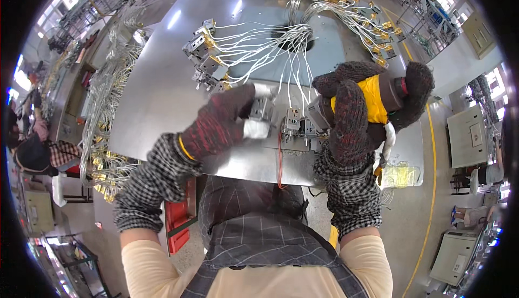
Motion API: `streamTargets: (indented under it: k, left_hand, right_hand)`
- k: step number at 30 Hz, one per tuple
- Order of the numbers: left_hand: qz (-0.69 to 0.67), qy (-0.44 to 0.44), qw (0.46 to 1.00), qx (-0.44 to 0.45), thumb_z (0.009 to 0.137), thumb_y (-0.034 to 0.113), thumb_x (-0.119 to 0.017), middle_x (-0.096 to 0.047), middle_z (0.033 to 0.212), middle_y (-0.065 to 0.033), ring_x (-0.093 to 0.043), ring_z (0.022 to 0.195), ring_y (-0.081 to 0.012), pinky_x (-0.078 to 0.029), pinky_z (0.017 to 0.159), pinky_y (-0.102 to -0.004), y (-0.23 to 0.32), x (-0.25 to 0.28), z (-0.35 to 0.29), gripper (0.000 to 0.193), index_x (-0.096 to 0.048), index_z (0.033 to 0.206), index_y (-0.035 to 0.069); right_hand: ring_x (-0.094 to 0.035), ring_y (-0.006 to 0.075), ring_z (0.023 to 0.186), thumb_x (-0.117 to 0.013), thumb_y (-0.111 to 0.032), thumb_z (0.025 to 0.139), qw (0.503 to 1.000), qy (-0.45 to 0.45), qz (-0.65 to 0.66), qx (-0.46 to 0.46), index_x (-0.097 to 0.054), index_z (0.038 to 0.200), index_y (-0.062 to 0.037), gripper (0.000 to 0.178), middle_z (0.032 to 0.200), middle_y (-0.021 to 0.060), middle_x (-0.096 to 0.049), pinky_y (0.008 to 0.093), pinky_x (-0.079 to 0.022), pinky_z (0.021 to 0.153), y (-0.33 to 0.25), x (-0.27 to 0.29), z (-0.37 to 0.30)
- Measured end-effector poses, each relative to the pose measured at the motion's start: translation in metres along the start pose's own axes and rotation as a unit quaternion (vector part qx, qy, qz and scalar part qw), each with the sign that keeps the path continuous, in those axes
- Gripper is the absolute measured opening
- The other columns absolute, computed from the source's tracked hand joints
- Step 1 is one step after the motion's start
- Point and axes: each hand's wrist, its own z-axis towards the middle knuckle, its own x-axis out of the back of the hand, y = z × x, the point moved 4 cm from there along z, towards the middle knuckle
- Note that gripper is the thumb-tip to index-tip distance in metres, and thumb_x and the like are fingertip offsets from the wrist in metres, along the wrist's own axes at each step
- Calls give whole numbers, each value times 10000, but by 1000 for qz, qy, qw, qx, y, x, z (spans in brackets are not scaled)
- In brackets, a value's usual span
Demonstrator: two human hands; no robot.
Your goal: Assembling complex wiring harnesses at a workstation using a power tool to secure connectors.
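My left hand (221, 119), in a dark red-flecked knit glove with white-wrapped fingertips, grips a small grey metal block (263, 109) between thumb and fingers. Motion blurs it slightly. My right hand (351, 114), in a dark knit glove, is wrapped round a dark power tool (374, 99) banded with yellow tape. The tool's grey front end points left, toward small metal connector blocks (293, 119) near the table's front. White wires run from those blocks to a round hole (292, 38) in the table. Red wires (280, 160) hang over the front edge.
More wired metal blocks (204, 47) sit left of the hole. Yellowish terminals on white wires (381, 41) fan out along the far right. The metal table (146, 103) has a bundle of white wires (111, 87) beyond its left edge. A person (40, 149) is at far left.
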Motion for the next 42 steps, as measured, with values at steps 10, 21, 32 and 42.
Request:
streamTargets:
  k: [10, 21, 32, 42]
  left_hand:
    - [248, 89, 934, -241, 727, 281, -835, -659, 995, -131, -683, 898, -265, -540, 761, -353, 8, -39, 23, 627, -589, 1268, 80]
    - [368, 56, 924, -90, 675, 414, -857, -684, 1000, -157, -690, 882, -268, -544, 783, -381, 7, -42, 30, 708, -604, 1232, 56]
    - [327, 41, 942, -66, 683, 412, -841, -695, 1035, -145, -695, 914, -293, -547, 818, -395, -7, -40, 31, 770, -551, 1300, 55]
    - [713, 164, 680, -44, 763, 222, -716, -632, 1163, -98, -662, 932, -268, -538, 735, -420, 11, -11, -8, 606, -540, 1342, 244]
  right_hand:
    - [-683, 250, 709, -631, -167, 881, 993, -11, -77, 94, -276, 1404, -9, 651, 823, 172, -677, 367, -575, 660, 5, 26, 25]
    - [-675, 283, 674, -677, -94, 815, 999, 15, 3, 30, -254, 1457, -142, 770, 903, 180, -640, 433, -597, 635, -2, 8, 15]
    - [-675, 241, 824, -709, -60, 850, 998, -58, 13, -30, -231, 1460, -138, 780, 1054, 163, -619, 420, -612, 715, 5, 11, -2]
    - [-666, 230, 804, -677, -67, 871, 995, -57, -43, 65, -223, 1458, -114, 744, 1052, 156, -618, 401, -608, 712, 8, 7, 7]
